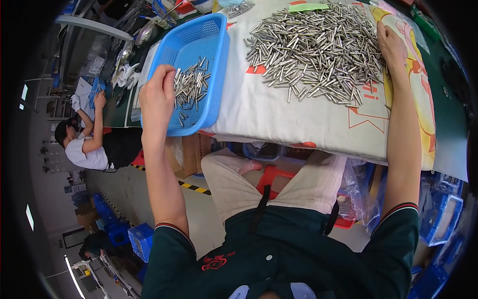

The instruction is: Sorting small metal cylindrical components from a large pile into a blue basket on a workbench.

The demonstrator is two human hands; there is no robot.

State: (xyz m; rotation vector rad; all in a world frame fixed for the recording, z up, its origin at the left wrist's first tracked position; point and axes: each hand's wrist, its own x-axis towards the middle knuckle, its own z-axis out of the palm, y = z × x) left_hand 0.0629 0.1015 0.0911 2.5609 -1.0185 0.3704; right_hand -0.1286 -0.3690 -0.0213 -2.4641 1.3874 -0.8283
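Note:
A blue plastic basket [217, 94] stands on the left of the table, with a small heap of slim metal pins [191, 84] inside. Over its near left side is my left hand [158, 92], fingers curled together; whatever they hold, if anything, is hidden. A large spread pile of similar shiny metal pins [318, 50] lies on a white printed cloth [279, 117]. My right hand [393, 47] rests at the pile's right edge, beside the cloth's yellow part. Its back faces up and most of its fingers are out of sight.
A green paper strip [308, 7] lies at the pile's far edge. Tools and a white glove [124, 74] clutter the bench left of the basket. Another person [92, 144] works farther left. Blue crates [440, 219] and plastic bags stand at the lower right.

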